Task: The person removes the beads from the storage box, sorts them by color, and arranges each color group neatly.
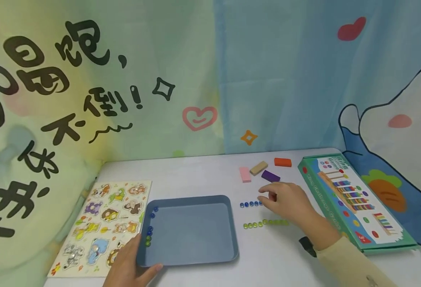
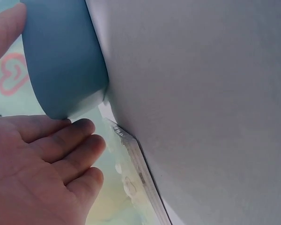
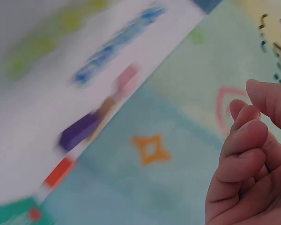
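Observation:
My left hand (image 1: 126,261) rests at the near left corner of a blue-grey tray (image 1: 196,264). Its thumb and relaxed fingers touch the tray wall (image 2: 65,61) from outside. Along the tray's left side lie several blue glass beads (image 1: 150,230) and green glass beads (image 1: 148,241). Over the right end of a row of blue beads (image 1: 246,204) hovers my right hand (image 1: 286,201), fingers loosely bent. A gap shows between thumb and forefinger, with nothing visible in it. Nearer me runs a row of green beads (image 1: 260,224). Part of the blue row is hidden by the hand.
An animal puzzle board (image 1: 103,227) lies left of the tray. Behind the right hand are pink (image 1: 244,174), tan (image 1: 258,168), purple (image 1: 270,176) and orange (image 1: 282,162) blocks. A green game box (image 1: 354,203) occupies the right side. A printed curtain (image 1: 275,79) hangs behind the table.

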### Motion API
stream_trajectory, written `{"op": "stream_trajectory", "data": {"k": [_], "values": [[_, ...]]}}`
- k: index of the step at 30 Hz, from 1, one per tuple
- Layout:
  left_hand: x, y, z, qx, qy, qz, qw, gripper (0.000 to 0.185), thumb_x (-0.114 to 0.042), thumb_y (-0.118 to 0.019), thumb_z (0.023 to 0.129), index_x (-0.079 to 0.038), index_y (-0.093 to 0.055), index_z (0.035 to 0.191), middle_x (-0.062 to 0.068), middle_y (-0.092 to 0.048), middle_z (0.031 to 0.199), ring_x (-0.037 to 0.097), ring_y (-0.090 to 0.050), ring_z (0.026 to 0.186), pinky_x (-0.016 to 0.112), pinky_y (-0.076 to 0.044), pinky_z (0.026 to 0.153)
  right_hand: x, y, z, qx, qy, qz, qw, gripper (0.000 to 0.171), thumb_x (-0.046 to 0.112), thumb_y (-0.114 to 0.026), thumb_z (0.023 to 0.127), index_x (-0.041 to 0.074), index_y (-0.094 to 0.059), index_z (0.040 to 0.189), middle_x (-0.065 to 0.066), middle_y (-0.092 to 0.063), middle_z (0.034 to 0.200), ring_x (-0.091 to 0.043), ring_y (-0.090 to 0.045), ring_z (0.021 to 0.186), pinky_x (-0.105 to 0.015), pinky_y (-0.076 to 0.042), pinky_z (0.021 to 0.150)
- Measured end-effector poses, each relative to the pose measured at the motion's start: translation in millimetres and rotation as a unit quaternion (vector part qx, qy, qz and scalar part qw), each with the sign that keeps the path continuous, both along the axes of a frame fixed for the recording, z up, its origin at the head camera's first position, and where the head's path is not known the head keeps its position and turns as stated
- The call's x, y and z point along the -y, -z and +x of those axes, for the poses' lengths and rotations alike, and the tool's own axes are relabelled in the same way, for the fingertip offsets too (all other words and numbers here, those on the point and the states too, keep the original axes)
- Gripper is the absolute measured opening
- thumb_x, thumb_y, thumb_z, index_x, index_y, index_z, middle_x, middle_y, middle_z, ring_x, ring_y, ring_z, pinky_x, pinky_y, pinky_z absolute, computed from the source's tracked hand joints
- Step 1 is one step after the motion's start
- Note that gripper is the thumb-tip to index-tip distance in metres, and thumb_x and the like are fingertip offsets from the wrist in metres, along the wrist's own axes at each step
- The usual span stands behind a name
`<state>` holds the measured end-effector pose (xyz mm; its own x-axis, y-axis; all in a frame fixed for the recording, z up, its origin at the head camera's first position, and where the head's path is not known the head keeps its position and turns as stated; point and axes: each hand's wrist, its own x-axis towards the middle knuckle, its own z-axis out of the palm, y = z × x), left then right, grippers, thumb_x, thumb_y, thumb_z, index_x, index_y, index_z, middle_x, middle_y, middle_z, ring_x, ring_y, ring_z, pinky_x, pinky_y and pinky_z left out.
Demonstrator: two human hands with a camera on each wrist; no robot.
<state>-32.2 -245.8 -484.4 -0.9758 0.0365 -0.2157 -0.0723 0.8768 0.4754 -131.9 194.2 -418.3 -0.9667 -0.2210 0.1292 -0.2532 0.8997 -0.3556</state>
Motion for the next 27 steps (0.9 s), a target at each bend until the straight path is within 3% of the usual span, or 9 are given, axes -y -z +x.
{"op": "stream_trajectory", "data": {"k": [7,14,20,27], "values": [[-2,0.4,-0.2,-0.011,0.000,0.000,0.9999,0.121,-0.071,-0.080,0.078,0.001,-0.030,0.162,0.027,-0.042,0.162,0.053,-0.039,0.149,0.068,-0.036,0.122,78,-0.3,-22.0,-0.064,-0.093,-0.030,0.993,0.019,0.027,-0.082,0.091,0.017,-0.083,0.107,0.012,-0.058,0.067,-0.003,-0.046,0.062,-0.017,-0.038,0.054],[-2,0.0,0.4,-0.020,-0.001,-0.007,0.9998,0.120,-0.069,-0.080,0.079,0.001,-0.030,0.162,0.026,-0.043,0.161,0.052,-0.041,0.148,0.068,-0.038,0.121,158,-1.8,-32.3,-0.059,-0.147,-0.043,0.986,0.020,0.031,-0.079,0.094,0.020,-0.082,0.110,0.010,-0.065,0.073,-0.001,-0.050,0.061,-0.019,-0.043,0.055],[0,-1.9,1.0,-0.042,0.005,-0.018,0.9990,0.119,-0.071,-0.079,0.080,0.002,-0.032,0.161,0.027,-0.046,0.160,0.053,-0.044,0.145,0.068,-0.041,0.118,212,7.5,-37.5,-0.054,-0.170,-0.027,0.983,0.020,0.034,-0.077,0.096,0.022,-0.082,0.112,0.009,-0.073,0.083,0.000,-0.056,0.065,-0.018,-0.047,0.057],[1,-0.2,3.9,-0.048,0.012,-0.006,0.9988,0.117,-0.070,-0.079,0.080,0.004,-0.034,0.159,0.027,-0.047,0.158,0.052,-0.047,0.144,0.066,-0.043,0.117,255,24.3,-38.6,-0.038,-0.173,0.007,0.984,0.021,0.037,-0.077,0.096,0.025,-0.082,0.112,0.011,-0.079,0.094,0.000,-0.066,0.074,-0.018,-0.055,0.064]]}}
